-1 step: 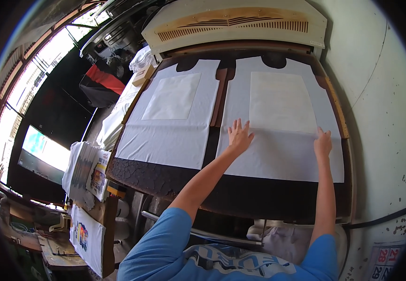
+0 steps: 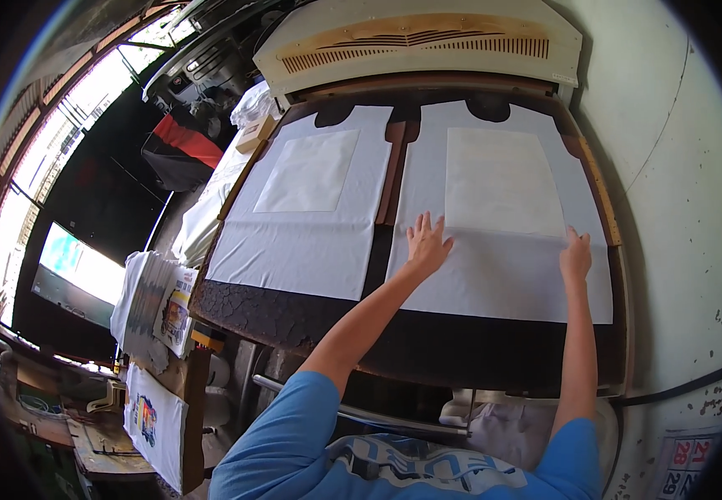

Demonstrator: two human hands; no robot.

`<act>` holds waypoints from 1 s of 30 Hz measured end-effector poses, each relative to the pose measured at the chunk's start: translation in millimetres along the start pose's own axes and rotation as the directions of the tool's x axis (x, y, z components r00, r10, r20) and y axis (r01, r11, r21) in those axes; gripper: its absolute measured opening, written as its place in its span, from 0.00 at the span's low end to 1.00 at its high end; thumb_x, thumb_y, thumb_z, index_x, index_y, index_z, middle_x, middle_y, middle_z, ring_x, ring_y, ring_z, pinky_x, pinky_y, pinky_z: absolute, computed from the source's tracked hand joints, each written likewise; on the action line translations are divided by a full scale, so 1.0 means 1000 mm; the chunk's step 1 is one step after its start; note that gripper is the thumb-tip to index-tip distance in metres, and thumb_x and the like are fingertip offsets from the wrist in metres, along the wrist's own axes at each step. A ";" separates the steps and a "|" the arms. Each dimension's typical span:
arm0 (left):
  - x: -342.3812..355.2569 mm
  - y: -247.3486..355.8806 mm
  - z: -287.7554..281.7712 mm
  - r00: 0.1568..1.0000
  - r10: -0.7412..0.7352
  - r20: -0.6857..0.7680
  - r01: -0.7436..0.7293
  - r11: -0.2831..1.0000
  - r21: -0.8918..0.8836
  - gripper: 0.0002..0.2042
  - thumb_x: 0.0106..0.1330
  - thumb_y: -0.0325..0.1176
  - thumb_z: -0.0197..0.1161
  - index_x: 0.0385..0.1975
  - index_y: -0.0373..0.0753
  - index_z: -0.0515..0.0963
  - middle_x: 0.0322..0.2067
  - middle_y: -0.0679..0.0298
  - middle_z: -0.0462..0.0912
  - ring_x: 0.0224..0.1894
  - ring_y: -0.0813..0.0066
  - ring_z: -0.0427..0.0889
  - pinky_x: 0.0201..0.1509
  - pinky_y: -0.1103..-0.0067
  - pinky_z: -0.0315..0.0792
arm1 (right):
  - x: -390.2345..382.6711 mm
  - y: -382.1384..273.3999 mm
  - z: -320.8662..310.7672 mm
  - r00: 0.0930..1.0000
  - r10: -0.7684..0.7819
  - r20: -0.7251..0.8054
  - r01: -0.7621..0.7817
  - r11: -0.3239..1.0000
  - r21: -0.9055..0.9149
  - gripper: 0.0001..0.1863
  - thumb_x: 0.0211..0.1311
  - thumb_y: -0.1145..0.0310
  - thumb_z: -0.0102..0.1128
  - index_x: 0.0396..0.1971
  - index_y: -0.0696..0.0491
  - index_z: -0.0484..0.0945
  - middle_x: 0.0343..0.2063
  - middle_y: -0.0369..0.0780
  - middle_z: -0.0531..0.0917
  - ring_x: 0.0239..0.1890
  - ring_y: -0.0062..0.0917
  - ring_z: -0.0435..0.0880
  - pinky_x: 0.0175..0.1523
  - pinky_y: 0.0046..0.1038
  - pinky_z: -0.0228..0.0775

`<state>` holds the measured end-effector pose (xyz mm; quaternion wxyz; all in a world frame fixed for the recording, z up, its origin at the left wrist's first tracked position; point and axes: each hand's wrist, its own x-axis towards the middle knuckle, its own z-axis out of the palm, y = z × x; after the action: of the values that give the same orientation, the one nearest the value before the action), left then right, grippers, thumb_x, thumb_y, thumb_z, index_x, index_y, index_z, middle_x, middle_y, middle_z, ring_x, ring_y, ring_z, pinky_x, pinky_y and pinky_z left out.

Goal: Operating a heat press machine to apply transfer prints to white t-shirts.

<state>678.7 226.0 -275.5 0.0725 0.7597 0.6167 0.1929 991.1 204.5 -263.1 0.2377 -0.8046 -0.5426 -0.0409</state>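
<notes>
Two pale shirt panels with neck cutouts, a left panel and a right panel, lie side by side on a dark, cracked press bed. A white rectangular sheet rests on the right panel, and a smaller white sheet on the left one. My left hand, fingers spread and empty, is at the lower left corner of the right sheet. At that sheet's lower right corner is my right hand, with some fingers stretched forward and others bent; nothing shows held in it.
Behind the press bed stands a beige vented machine housing. A metal bar runs below the front edge. On the left are a stack of printed white fabric and a small cardboard box. A wall rises at right.
</notes>
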 end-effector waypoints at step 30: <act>-0.352 -0.182 -0.120 0.906 -0.209 -0.368 0.028 0.897 -0.442 0.04 0.53 0.24 0.52 0.27 0.38 0.73 0.33 0.62 0.74 0.25 0.64 0.76 0.28 0.75 0.70 | -0.383 -0.136 -0.065 1.000 0.005 -0.018 -0.001 0.973 0.231 0.15 0.56 0.63 0.47 0.15 0.57 0.68 0.16 0.43 0.73 0.20 0.39 0.72 0.24 0.34 0.61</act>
<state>409.8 -87.2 -300.5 0.1190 0.6285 0.6070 0.4716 726.6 -109.5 -283.8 0.3346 -0.7719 -0.5403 0.0154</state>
